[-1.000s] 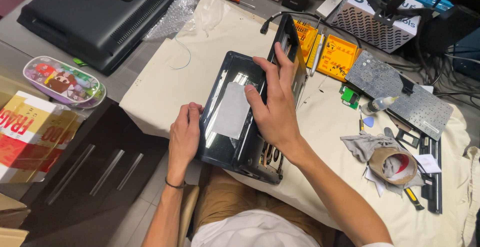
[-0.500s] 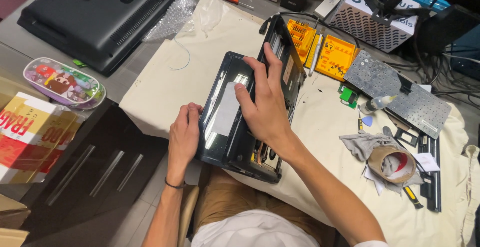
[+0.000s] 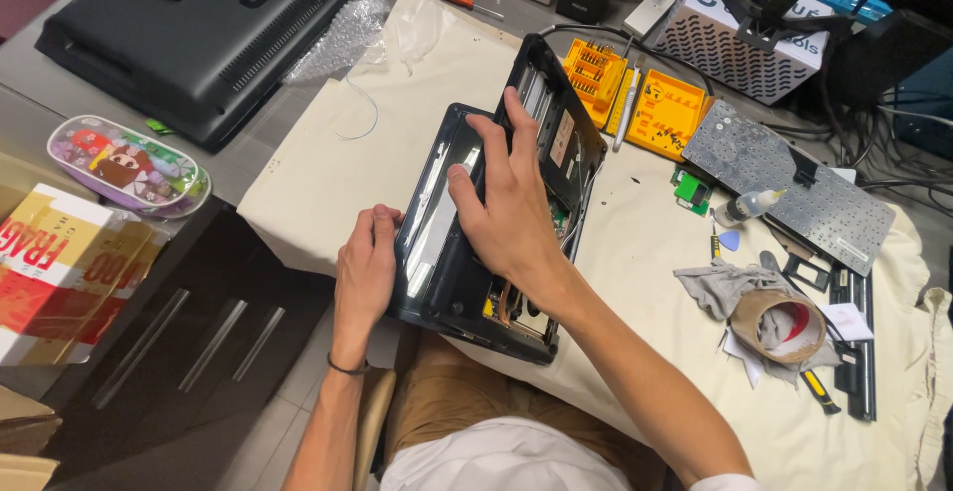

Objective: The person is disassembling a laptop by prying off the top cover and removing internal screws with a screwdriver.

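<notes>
Opened black laptop lying at centre of the cloth-covered table, underside parts exposed, its hinged halves spread along a line running from 7 o'clock to 1 o'clock.

Left hand placed at 9 o'clock of the laptop, on the near left edge. Grip curled around that edge, fingers folded over the rim, thumb on top; clamped on the laptop casing, not spread.

Right hand laid flat over the middle of the laptop. Grip partly spread: fingers extended toward 12 o'clock with tips touching the inner frame near the hinge, thumb pushed out toward 10 o'clock onto the pale panel. Pressing on the surface, nothing pinched or enclosed.

At 1 o'clock of the laptop, near it: yellow screwdriver bit case, opened in two halves. At 3 o'clock, well apart: detached keyboard lying face down, with a small dropper bottle touching its near edge. At 4 o'clock: roll of tape on a grey rag. At 11 o'clock: sheet of bubble wrap and a black monitor lying face down. At 9 o'clock, well apart: colourful pencil case.
</notes>
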